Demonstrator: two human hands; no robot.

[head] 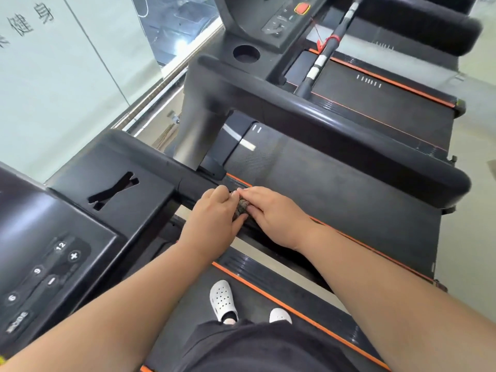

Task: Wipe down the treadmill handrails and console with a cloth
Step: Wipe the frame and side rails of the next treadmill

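Reading the near console (53,232) now: white key markings show 12, a plus, 9, a minus and 6, and below them a label that looks like MODE (too blurred to be sure). Up on the pale wall panel (67,89), large grey characters read 健身.

A gym, plainly. Treadmills (349,200) lined up side by side, orange-edged belts (375,108), a console (53,253) of numbered buttons, a red stop button (302,8), fitness lettering (29,21) on the wall panel (67,103).
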